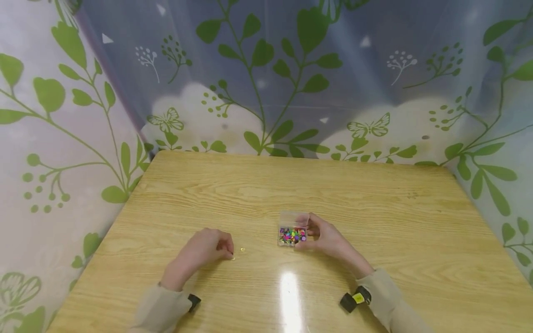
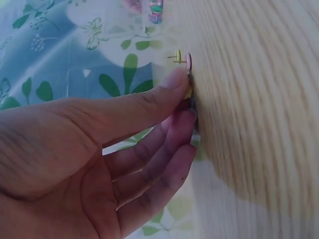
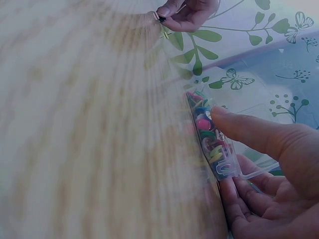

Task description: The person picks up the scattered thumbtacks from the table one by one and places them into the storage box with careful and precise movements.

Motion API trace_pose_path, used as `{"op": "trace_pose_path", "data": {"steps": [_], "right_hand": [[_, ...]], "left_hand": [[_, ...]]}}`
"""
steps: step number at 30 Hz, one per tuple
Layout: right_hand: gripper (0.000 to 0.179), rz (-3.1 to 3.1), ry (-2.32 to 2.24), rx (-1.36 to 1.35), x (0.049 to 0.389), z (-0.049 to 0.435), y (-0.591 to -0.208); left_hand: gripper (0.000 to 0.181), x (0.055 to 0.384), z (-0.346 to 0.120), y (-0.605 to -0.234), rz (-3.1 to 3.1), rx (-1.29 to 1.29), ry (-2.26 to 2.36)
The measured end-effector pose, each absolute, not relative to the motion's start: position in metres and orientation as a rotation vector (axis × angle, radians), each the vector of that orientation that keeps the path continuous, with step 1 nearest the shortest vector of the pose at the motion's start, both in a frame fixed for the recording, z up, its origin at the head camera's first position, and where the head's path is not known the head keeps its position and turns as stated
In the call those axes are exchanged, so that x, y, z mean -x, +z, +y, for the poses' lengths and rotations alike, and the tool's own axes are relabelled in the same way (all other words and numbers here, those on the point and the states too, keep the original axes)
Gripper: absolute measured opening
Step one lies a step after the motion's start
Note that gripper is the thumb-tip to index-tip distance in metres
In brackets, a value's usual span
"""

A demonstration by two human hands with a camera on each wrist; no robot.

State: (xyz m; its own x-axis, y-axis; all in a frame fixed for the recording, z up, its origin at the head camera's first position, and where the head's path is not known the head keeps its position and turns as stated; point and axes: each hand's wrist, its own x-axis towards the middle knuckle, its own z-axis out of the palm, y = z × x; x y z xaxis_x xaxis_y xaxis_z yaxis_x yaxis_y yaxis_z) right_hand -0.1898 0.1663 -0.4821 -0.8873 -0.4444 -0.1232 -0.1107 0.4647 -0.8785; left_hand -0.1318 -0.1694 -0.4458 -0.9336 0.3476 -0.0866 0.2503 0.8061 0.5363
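Small coloured thumbtacks [image 1: 288, 237] fill a clear plastic box [image 3: 223, 169] on the table, its hinged lid [image 1: 294, 217] raised. My right hand [image 1: 329, 238] grips this box by its right side, with the thumb in front and the fingers behind. To the left, my left hand [image 1: 204, 249] pinches a small dark thumbtack at the tabletop, mostly hidden by the thumb and fingers. Just beyond the left thumb tip, a pale pink thumbtack [image 2: 189, 61] lies point up. A yellow thumbtack [image 1: 243, 249] lies beside it, between the left hand and the box, also point up.
The wood-grain table [image 1: 233, 185] reaches back to a leaf-patterned curtain [image 1: 266, 92], which also hangs along both sides. A black strap device [image 1: 355, 299] sits at the right wrist, and another [image 1: 194, 302] at the left.
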Motion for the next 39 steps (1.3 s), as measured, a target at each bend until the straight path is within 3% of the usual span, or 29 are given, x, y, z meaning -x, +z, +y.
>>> {"op": "trace_pose_path", "data": {"steps": [15, 29, 39], "right_hand": [[0.066, 2.379, -1.394, 0.46, 0.189, 0.168, -0.482], [0.065, 2.379, -1.409, 0.522, 0.19, 0.167, -0.483], [0.065, 2.372, -1.408, 0.485, 0.19, 0.167, -0.481]], "left_hand": [[0.017, 0.15, -0.129, -0.439, 2.948, -0.47, 0.796], [0.009, 0.165, -0.063, -0.416, 2.96, -0.827, 0.835], [0.004, 0.165, -0.06, -0.417, 2.938, -0.742, 0.857]]}}
